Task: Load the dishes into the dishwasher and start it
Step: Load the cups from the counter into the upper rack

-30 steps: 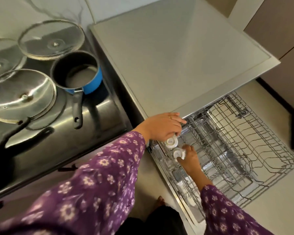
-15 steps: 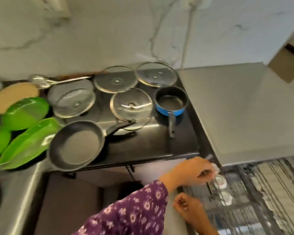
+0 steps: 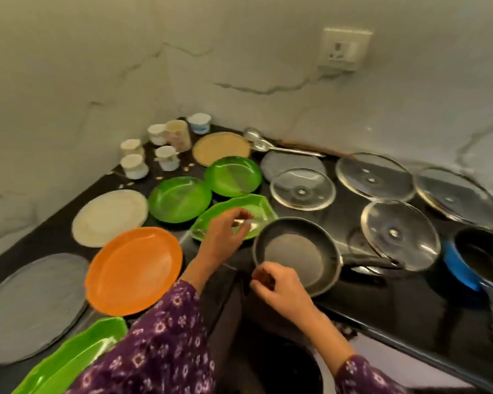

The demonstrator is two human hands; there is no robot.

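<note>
Left hand (image 3: 225, 234) loosely curled, empty, over mid-frame green plate (image 3: 264, 213); right hand (image 3: 279, 282) curled at pan (image 3: 293, 254) rim (grip unclear). Green plate likely light, stiff, slick: pinch near rim.

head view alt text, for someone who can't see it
A person's left hand reaches over a green leaf-shaped plate and the right hand hovers beside a black frying pan, on a dark counter crowded with plates, glass lids, cups and a blue saucepan.
</note>
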